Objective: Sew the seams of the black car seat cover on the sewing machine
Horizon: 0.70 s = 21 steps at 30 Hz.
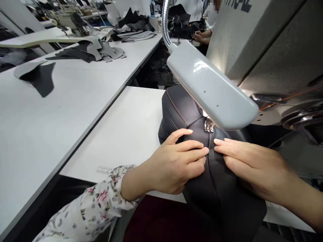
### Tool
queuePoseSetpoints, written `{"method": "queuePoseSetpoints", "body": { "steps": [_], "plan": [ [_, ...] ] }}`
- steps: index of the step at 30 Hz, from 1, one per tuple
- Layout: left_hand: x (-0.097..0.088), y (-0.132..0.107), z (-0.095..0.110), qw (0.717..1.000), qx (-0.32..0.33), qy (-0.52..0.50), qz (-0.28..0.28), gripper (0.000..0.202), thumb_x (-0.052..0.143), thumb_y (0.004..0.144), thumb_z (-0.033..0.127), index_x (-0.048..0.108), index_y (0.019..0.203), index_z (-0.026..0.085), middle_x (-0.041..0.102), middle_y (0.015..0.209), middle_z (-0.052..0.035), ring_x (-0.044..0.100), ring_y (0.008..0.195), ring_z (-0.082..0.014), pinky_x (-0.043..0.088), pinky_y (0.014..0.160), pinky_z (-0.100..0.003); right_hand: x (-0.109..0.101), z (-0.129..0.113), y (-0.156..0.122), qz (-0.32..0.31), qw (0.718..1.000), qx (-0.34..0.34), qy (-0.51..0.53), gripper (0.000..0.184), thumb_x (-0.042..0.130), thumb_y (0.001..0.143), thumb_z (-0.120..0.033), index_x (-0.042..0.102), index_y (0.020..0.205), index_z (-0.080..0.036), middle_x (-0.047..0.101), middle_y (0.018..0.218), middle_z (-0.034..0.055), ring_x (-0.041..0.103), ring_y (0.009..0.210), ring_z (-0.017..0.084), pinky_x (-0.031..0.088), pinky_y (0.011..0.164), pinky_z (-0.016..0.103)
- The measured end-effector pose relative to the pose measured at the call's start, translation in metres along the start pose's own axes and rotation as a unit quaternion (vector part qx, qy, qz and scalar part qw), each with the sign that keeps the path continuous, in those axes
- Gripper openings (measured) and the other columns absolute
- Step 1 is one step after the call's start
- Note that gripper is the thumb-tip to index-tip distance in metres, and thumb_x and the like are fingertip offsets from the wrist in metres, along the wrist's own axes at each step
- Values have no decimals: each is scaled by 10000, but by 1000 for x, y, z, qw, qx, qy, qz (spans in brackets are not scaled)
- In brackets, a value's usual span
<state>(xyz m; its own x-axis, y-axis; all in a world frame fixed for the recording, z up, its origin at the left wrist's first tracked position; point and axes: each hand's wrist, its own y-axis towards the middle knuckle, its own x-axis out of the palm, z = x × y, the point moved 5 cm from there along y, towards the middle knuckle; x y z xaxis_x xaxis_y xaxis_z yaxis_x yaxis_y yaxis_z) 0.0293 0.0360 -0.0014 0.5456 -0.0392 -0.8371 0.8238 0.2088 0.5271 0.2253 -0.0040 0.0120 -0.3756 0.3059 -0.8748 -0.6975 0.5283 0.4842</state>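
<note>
A black leather-like cover (214,188) with orange stitching lies under the presser foot (209,125) of a sewing machine (267,40). Its seam runs from the foot down toward me. Flat on the cover, left of the seam, rests my left hand (183,158), fingers spread and fingertips near the seam line. My right hand (254,164) lies stretched out on the cover just right of the seam, its fingers close together and extended. The needle is hidden behind the pale lamp head (214,87). Part of the cover hangs over the front edge toward my lap.
A long white table (63,111) runs along the left, with grey and black cut pieces (93,50) on it. A dark curved piece (41,77) lies nearer. The lamp's flexible metal neck (165,23) rises above. At the back a co-worker's hands (202,36) are visible.
</note>
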Motion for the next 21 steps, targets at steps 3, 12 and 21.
{"method": "queuePoseSetpoints", "body": {
  "steps": [3,12,21],
  "plan": [
    [-3,1,-3,1000,2,-1,16,309,432,916,167,660,1123,166,738,1298,-55,620,1232,-227,247,1192,-480,-1,2,2,21,1000,2,-8,175,520,950,-35,641,1002,-151,742,1217,115,668,1255,224,492,1151,331],
    [-1,11,-18,999,-16,-25,20,276,495,895,109,720,1038,180,745,1290,-20,610,1199,-214,328,1104,-409,2,16,4,41,998,-14,-45,208,502,899,3,603,1009,-143,746,1178,162,732,1120,291,614,965,420],
    [8,17,-40,994,-60,-90,35,331,544,872,43,739,1078,214,773,1226,4,636,1112,-191,344,1135,-451,14,32,1,50,997,13,-65,302,514,811,67,642,1007,-124,737,1206,176,730,1123,283,614,965,405]
  ]
}}
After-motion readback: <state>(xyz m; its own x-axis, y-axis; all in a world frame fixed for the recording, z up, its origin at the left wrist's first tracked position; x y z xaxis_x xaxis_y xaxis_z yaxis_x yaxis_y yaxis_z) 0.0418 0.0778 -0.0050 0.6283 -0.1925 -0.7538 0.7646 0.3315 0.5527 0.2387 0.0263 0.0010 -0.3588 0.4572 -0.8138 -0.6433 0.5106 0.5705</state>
